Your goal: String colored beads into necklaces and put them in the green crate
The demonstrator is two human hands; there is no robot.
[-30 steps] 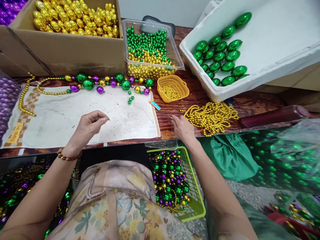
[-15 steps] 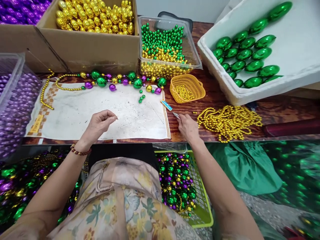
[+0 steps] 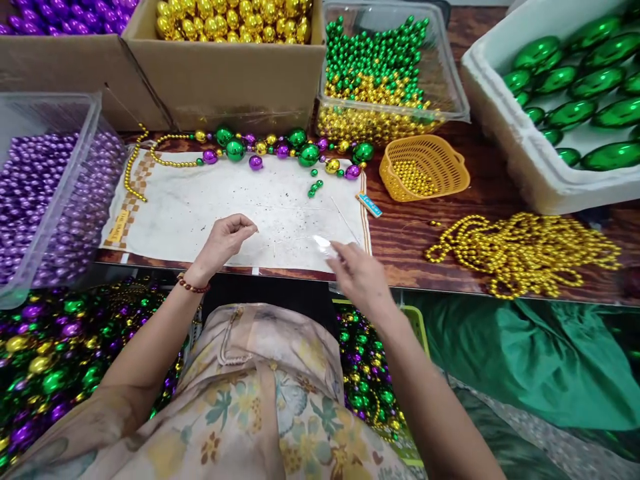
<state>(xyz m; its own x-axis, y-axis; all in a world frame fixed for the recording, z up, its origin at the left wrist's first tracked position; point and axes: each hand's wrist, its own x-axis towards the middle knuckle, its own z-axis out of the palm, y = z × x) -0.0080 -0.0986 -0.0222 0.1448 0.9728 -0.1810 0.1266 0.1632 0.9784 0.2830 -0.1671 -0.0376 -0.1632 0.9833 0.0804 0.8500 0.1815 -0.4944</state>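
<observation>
Left hand (image 3: pixel 224 243) pinched, right hand (image 3: pixel 361 277) clasping a shiny tool (image 3: pixel 324 245)

Over the white cloth (image 3: pixel 200 208), the left thumb and forefinger meet at their tips; anything between them is too fine to tell. A bracelet (image 3: pixel 193 283) circles that wrist. The right fingers grasp the shiny tool over the cloth's right end, where it is so blurred that its exact shape cannot be made out. The hands are apart, and pale, thin lines, perhaps thread, show on the cloth between and beyond them.

The strand (image 3: pixel 309 156) of green, gold and purple beads runs along the cloth's far edge. Near its left end, a row (image 3: pixel 131 167) of small gold beads curves down onto the cloth. Some green beads (image 3: pixel 319 185) lie just below the strand's right part. A blue packet (image 3: pixel 369 204) sits at the cloth's right edge.

Farther right on the tabletop (image 3: pixel 400 230) stands a yellow basket (image 3: pixel 443 167) with small gold beads inside, and nearer, a heap of gold chains (image 3: pixel 520 253). Behind are a carton (image 3: pixel 225 80) of gold beads and a clear tub (image 3: pixel 454 90) of green and gold ones. A foam box (image 3: pixel 493 120) at far right holds big green ovals (image 3: pixel 613 113); a purple-filled tub (image 3: pixel 93 123) stands at left. Below the near edge are a lime crate (image 3: pixel 417 323) of mixed beads and green fabric (image 3: pixel 525 360)
</observation>
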